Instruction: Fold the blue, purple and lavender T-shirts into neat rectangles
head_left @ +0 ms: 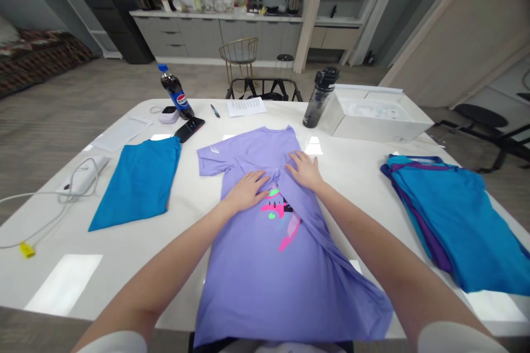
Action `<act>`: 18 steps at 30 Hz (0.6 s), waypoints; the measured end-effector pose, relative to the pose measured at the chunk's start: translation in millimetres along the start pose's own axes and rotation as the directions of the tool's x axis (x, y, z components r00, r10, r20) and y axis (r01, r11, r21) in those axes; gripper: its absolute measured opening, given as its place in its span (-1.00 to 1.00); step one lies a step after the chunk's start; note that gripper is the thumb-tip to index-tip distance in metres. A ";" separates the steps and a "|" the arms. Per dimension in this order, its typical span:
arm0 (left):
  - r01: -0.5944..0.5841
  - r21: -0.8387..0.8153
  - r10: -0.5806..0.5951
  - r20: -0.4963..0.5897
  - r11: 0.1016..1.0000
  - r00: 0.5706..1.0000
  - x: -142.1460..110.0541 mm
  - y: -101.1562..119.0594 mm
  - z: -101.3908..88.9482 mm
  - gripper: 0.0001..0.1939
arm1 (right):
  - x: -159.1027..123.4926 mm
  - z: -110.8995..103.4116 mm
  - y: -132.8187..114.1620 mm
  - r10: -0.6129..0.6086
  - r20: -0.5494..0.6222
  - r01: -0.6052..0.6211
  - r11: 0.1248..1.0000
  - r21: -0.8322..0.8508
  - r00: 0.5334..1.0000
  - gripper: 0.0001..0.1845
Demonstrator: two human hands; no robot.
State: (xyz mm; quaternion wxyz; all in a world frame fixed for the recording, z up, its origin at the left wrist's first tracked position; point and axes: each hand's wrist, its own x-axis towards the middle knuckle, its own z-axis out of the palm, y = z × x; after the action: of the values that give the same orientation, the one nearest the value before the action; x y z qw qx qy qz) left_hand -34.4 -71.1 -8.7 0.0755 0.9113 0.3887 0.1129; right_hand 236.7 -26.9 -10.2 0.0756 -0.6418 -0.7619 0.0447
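Note:
A lilac T-shirt [265,265] with a pink and green print lies spread on the white table [124,253] in front of me. Its right side is folded in over the middle, while the left sleeve still sticks out. My left hand [248,188] rests flat on the shirt just left of the print, fingers apart. My right hand [304,168] presses flat on the folded-over flap near the collar. Neither hand holds anything.
A folded blue garment [138,185] lies to the left, a stack of blue and purple garments [459,215] to the right. Behind the shirt are a cola bottle [176,92], phone [189,128], pen, paper sheet [246,106], dark drinking bottle [318,98] and open white box [372,116]. A cable [53,198] lies far left.

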 end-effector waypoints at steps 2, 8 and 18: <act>0.027 0.021 -0.027 0.021 0.999 0.999 -2.1 1.8 14.1 -0.39 | -24.5 -1.9 -0.5 -0.034 0.064 0.034 0.999 0.001 0.997 -0.32; 0.019 0.044 -0.021 0.059 0.999 0.998 -2.8 -5.6 21.7 -0.37 | -72.9 -0.7 4.6 0.023 0.106 -0.020 0.999 -0.026 0.994 -0.36; 0.019 0.075 -0.026 0.091 0.997 0.995 -2.8 -1.4 19.4 -0.37 | -163.0 -17.9 1.3 -0.068 -0.034 0.072 0.987 0.145 0.997 -0.60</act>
State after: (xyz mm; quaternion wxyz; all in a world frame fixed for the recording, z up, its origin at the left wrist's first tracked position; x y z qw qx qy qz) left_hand -32.1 -73.2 -28.1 0.0606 0.9133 0.3989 0.0553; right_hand 268.0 -187.7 -2.2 0.1351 -0.6078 -0.7775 0.0884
